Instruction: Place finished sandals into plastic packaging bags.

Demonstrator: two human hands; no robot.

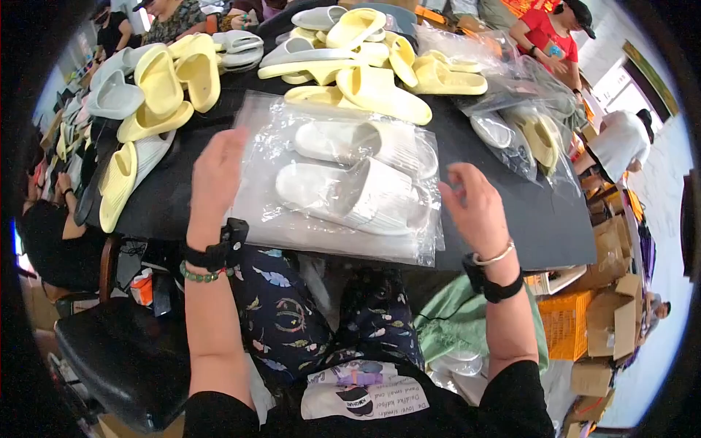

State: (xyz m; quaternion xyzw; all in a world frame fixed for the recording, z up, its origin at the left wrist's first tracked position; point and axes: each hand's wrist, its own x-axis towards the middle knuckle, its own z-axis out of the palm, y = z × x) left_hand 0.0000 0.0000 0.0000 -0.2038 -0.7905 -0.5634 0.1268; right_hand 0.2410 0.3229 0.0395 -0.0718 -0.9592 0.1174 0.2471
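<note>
A pair of white slide slippers (321, 187) lies inside a clear plastic bag (259, 212) on the black table in front of me. More flat clear plastic seems to lie beneath this bag. My left hand (217, 171) is beside the bag's left edge, slightly blurred, with its fingers stretched out and nothing seen in them. By the right edge, my right hand (473, 204) hovers with its fingers bent but apart, holding nothing. Whether either hand touches the plastic I cannot tell.
Loose yellow slippers (383, 91) and grey ones pile up at the far side. Others, including a yellow slipper (120, 182), lie left. Bagged slippers (540, 142) sit at the right. An orange crate (566, 325) and cardboard boxes (612, 321) stand right of the table. Other people work nearby.
</note>
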